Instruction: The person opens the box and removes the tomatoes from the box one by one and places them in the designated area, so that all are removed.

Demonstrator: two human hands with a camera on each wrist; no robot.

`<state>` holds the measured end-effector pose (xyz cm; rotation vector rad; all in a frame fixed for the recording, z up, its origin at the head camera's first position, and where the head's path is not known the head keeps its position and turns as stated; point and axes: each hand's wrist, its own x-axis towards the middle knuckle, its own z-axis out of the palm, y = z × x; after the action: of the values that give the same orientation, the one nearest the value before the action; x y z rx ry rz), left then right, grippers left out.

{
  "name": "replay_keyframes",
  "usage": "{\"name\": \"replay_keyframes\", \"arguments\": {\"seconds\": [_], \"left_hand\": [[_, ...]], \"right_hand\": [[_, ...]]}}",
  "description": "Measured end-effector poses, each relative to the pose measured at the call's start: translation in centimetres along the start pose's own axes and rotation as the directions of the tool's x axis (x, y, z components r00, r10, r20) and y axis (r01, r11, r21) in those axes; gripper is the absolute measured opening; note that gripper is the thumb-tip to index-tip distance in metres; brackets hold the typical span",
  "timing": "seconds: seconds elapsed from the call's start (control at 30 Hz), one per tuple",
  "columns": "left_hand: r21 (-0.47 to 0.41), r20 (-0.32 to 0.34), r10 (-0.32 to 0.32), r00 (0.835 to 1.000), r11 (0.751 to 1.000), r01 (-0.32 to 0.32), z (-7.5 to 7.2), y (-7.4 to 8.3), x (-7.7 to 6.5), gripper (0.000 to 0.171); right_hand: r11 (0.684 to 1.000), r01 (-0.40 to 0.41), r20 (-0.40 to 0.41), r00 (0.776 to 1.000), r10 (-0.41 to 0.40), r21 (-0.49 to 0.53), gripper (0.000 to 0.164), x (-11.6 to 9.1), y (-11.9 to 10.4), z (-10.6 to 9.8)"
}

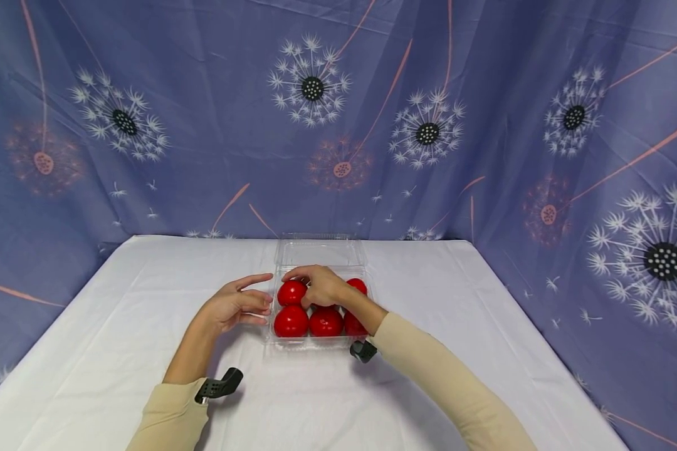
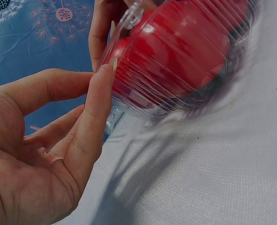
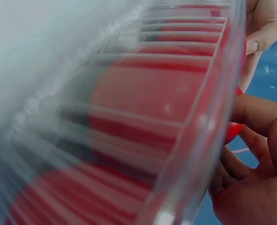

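A clear plastic clamshell box [image 1: 316,341] stands on the table with several glossy red tomatoes in two rows. My right hand [image 1: 324,285] reaches over it from the right, fingers and thumb curled round the back-left tomato [image 1: 290,294]. This hand hides the middle of the back row. Along the front row lie a left tomato [image 1: 291,322], a middle tomato [image 1: 326,322] and a right tomato [image 1: 353,326]. My left hand [image 1: 238,305] is at the box's left side, fingers spread. In the left wrist view its fingertips [image 2: 103,77] are right at the ribbed wall.
The box's clear lid [image 1: 320,253] is folded back, away from me. A white cloth [image 1: 429,288] covers the table. Behind and at both sides hangs a blue curtain [image 1: 220,113] with dandelion prints. Each wrist wears a black camera [image 1: 220,384].
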<state>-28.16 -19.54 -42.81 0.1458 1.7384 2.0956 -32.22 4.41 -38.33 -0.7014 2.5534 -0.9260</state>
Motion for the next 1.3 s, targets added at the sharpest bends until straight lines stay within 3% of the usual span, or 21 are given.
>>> {"name": "replay_keyframes", "arguments": {"seconds": [0.7,1.3], "left_hand": [[-0.002,0.003,-0.007,1.0,1.0,0.007,0.0,0.2,-0.1,0.078],[-0.008,-0.008,-0.009,1.0,1.0,0.009,0.1,0.3,-0.2,0.077]], "right_hand": [[0.995,0.038,0.036,0.999,-0.035,-0.089,0.07,0.3,0.1,-0.4],[0.998,0.025,0.014,1.0,-0.025,-0.052,0.066,0.4,-0.3,-1.3]]}}
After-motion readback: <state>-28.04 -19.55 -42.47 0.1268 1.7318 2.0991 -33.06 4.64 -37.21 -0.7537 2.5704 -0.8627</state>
